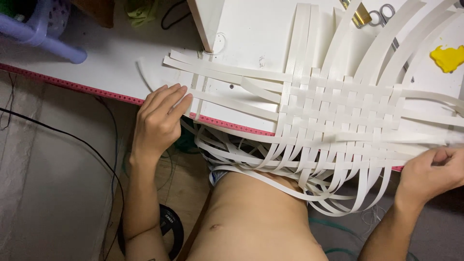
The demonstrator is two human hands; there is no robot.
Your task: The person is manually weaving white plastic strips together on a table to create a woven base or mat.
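A mat of woven white strips (338,113) lies on the white table (111,63), its loose ends hanging over the near edge toward my bare torso. My left hand (159,121) rests at the table edge with its fingers laid on the ends of the horizontal white strips (217,99) sticking out at the left. At the right side, near the table's edge, my right hand (435,171) pinches the end of a horizontal strip between thumb and fingers.
Scissors (384,14) and a gold clip (360,17) lie at the back of the table. A yellow blob (448,57) sits at the right. A purple plastic stool (43,29) stands at the back left. Black cables (72,140) run across the floor.
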